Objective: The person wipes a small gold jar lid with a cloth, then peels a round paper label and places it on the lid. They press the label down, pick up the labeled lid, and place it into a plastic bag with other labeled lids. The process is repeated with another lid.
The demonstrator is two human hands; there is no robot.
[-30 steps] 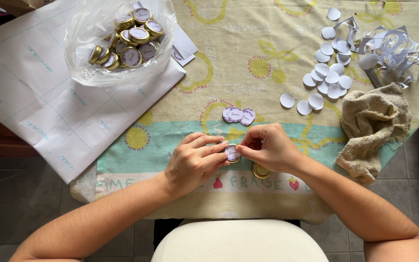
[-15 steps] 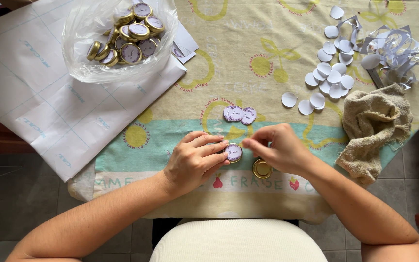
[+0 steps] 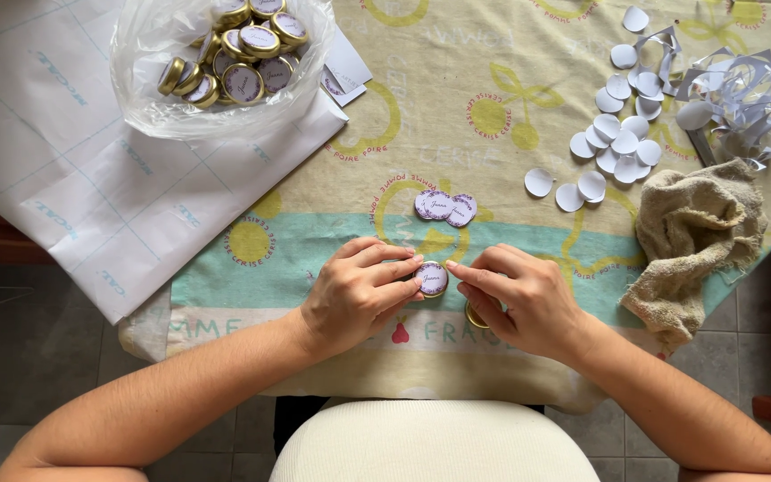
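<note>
Tiled floor shows below me, and a cream seat (image 3: 435,442) sits just under the table edge, which is covered by a fruit-print cloth (image 3: 493,178). My left hand (image 3: 354,295) curls around a small round tin (image 3: 431,278) with a purple label on top, fingertips pinching its left rim. My right hand (image 3: 519,299) meets it from the other side, forefinger stretched to the tin's right edge, the remaining fingers folded over a gold lid (image 3: 476,315) that peeks out beneath them. Just beyond the tin lie a few loose purple stickers (image 3: 445,206). Farther right sit a crumpled rag (image 3: 693,236) and white paper circles (image 3: 613,147), with cut backing scraps (image 3: 742,98) behind. Far left, white sheets (image 3: 73,178) carry a plastic bag (image 3: 216,62) of labelled gold tins.
</note>
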